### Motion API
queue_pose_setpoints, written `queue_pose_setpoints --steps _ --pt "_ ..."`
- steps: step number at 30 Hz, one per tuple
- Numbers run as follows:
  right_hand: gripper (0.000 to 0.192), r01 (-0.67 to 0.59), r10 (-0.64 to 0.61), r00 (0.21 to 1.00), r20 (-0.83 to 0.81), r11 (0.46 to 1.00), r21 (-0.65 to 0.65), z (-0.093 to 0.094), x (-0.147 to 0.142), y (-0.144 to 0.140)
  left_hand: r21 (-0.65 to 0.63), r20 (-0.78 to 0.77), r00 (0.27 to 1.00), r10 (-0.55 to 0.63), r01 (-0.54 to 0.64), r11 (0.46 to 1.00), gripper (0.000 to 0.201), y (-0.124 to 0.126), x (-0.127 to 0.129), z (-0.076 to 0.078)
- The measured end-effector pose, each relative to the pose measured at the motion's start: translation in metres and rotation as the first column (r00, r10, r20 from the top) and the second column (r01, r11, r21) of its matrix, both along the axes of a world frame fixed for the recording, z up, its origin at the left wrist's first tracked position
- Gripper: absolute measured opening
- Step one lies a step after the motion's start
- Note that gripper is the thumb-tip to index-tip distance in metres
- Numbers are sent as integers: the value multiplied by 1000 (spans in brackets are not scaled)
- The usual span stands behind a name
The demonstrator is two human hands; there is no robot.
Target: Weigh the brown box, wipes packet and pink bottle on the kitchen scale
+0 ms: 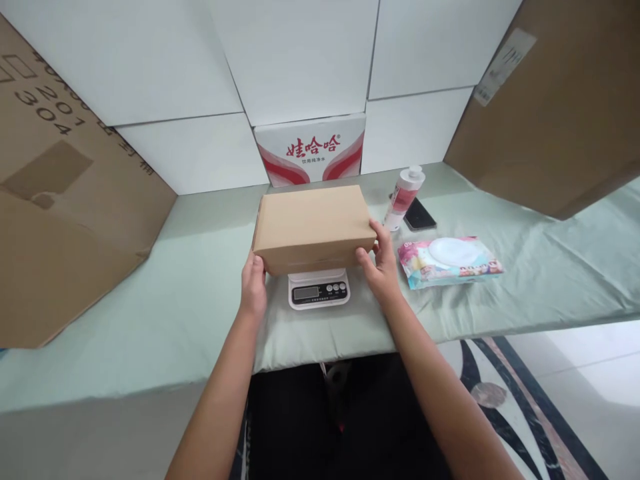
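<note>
Two near corners of the brown cardboard box (313, 217) are clasped in the grip, the left one by the left hand (255, 287) and the right one by the right hand (381, 265), with the box above the white digital scale (320, 293); whether they touch is hidden. Held only along its near side, the box could tip if the hands loosened unevenly, and a swing rightward might topple the bottle (404, 200) standing beside the smartphone (421, 214), beyond the wet-wipes pack (450, 261) on the table (200, 287).

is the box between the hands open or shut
Looks shut: the held box has a flat top, with no raised flap visible.
</note>
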State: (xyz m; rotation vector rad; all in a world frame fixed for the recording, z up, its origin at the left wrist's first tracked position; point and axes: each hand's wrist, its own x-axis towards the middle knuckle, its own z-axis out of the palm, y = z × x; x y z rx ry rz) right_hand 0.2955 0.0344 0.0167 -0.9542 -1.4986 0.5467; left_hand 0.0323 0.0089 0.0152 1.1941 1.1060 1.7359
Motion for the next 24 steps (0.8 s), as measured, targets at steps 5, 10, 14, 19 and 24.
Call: queue_pose_setpoints --steps 5,10,14,19,24 --pt "72 1 -1 1000 7 1000 -23 -2 2 -1 20 -28 999 47 -46 999 71 -1 -5 -8" --pt "68 73 -100 972 -211 989 -132 -15 6 9 -14 21 997 80 -80 997 81 3 -16 -18" --pt "67 57 -145 929 -339 965 -255 -23 5 21 -117 91 992 88 -77 990 88 5 -13 -25" --pt "76 11 -112 942 -316 952 -305 -25 3 23 -132 108 991 75 -61 989 88 4 -7 -24" --pt "74 -21 -19 988 -152 966 -258 -25 4 20 -158 141 987 82 -59 986 88 5 -9 -24"
